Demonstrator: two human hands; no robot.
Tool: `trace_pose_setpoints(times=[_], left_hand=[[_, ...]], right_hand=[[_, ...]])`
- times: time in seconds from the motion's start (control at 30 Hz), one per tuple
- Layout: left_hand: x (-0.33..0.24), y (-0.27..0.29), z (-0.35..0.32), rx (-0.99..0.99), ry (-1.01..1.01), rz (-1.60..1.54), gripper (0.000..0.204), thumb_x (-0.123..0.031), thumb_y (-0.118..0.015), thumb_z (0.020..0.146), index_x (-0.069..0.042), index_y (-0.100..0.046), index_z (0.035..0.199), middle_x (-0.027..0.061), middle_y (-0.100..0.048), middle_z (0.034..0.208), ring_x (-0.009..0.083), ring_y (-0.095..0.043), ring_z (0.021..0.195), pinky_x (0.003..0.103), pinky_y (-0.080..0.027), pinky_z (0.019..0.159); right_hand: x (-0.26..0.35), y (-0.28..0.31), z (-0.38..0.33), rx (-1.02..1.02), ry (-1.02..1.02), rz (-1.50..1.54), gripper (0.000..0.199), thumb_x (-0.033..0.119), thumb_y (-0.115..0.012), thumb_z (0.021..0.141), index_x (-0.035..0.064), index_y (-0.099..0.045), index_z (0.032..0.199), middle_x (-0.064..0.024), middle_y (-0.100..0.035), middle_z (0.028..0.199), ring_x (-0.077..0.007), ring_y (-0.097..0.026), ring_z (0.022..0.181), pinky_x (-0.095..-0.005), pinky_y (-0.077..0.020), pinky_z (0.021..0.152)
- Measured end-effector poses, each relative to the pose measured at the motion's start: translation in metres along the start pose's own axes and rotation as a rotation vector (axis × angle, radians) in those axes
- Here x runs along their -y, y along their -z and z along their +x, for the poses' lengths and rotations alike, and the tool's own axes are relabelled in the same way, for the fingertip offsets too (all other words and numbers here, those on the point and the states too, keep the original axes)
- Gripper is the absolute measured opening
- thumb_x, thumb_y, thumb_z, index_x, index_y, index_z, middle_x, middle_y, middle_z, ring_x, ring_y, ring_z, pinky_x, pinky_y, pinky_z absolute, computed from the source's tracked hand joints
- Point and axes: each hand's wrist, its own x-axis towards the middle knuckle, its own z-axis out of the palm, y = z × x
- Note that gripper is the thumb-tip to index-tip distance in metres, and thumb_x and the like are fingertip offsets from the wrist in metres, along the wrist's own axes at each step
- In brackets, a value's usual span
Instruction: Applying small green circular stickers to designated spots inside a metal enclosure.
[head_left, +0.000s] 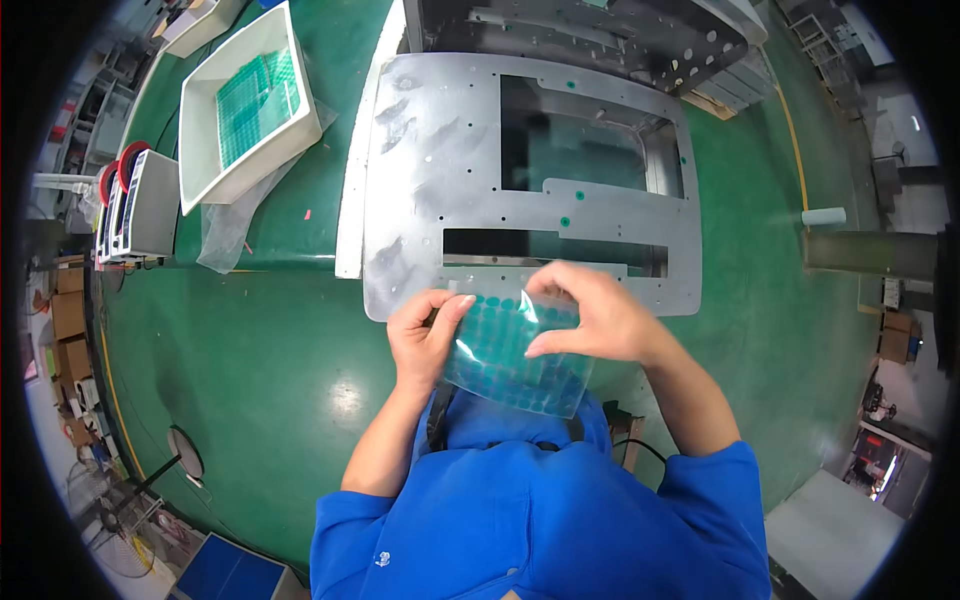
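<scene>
My left hand (425, 335) pinches the upper left corner of a clear sheet of green round stickers (490, 345), between thumb and forefinger. The sheet tilts in front of my body, its face catching the light. Over its right side is my right hand (600, 315), thumb and bent forefinger apart with no sticker visible between them. Just beyond both hands lies a grey metal panel (430, 180) with a large rectangular opening and a narrower slot. A few green dots (565, 222) sit on its surface around the openings.
At the far left a white plastic bin (255, 165) holds more green sticker sheets (240, 110), beside a crumpled clear bag (232, 232). White boxy devices with red rings (145, 205) stand left of it. A dark perforated metal cabinet (600, 35) rises behind the panel.
</scene>
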Motion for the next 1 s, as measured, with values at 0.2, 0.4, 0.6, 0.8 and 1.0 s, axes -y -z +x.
trace_pose_setpoints(times=[0.2,0.4,0.6,0.8,1.0], left_hand=[[-0.014,0.002,0.003,0.238,-0.025,0.046,0.014,-0.01,-0.07,0.07,0.0,-0.062,0.077,-0.0033,-0.053,0.062,0.0019,-0.042,0.055,0.016,-0.033,0.048],[-0.006,0.013,0.001,0.235,0.062,0.143,0.01,-0.009,-0.069,0.071,-0.001,-0.063,0.073,-0.0038,-0.051,0.056,0.0004,-0.04,0.052,0.017,-0.029,0.043],[0.001,0.01,-0.002,0.211,-0.107,0.151,0.009,-0.005,-0.071,0.067,0.0,-0.063,0.069,-0.0019,-0.051,0.052,0.0011,-0.039,0.047,0.018,-0.027,0.04],[0.005,0.005,0.008,0.274,-0.163,0.186,0.009,-0.005,-0.071,0.067,0.0,-0.064,0.07,-0.0006,-0.051,0.052,0.0026,-0.04,0.045,0.018,-0.028,0.04],[0.005,-0.016,0.013,0.317,0.022,0.169,0.008,-0.005,-0.07,0.069,-0.001,-0.063,0.07,-0.002,-0.053,0.054,0.0017,-0.043,0.05,0.018,-0.031,0.043]], right_hand=[[-0.003,-0.007,-0.012,0.176,-0.188,-0.049,0.017,0.02,-0.062,0.074,0.0041,-0.059,0.08,-0.0141,-0.059,0.069,-0.0252,-0.056,0.06,-0.0315,-0.0418,0.055],[-0.009,-0.019,-0.022,-0.082,-0.1,0.155,0.014,0.016,-0.06,0.076,0.0027,-0.061,0.082,-0.0085,-0.062,0.072,-0.0167,-0.058,0.064,-0.0276,-0.0429,0.059],[-0.013,-0.022,-0.025,-0.15,-0.138,0.362,0.011,0.01,-0.059,0.077,0.0007,-0.06,0.083,-0.0058,-0.061,0.074,-0.0099,-0.057,0.069,-0.0247,-0.0438,0.062],[-0.019,-0.015,-0.029,-0.274,-0.06,0.322,0.008,0.005,-0.06,0.073,0.002,-0.06,0.081,-0.006,-0.062,0.077,-0.0139,-0.058,0.072,-0.0266,-0.0457,0.063],[-0.032,-0.014,-0.042,-0.554,0.178,-0.155,0.007,0.003,-0.061,0.07,0.0031,-0.054,0.074,-0.0088,-0.059,0.08,-0.0244,-0.057,0.075,-0.03,-0.0447,0.066]])
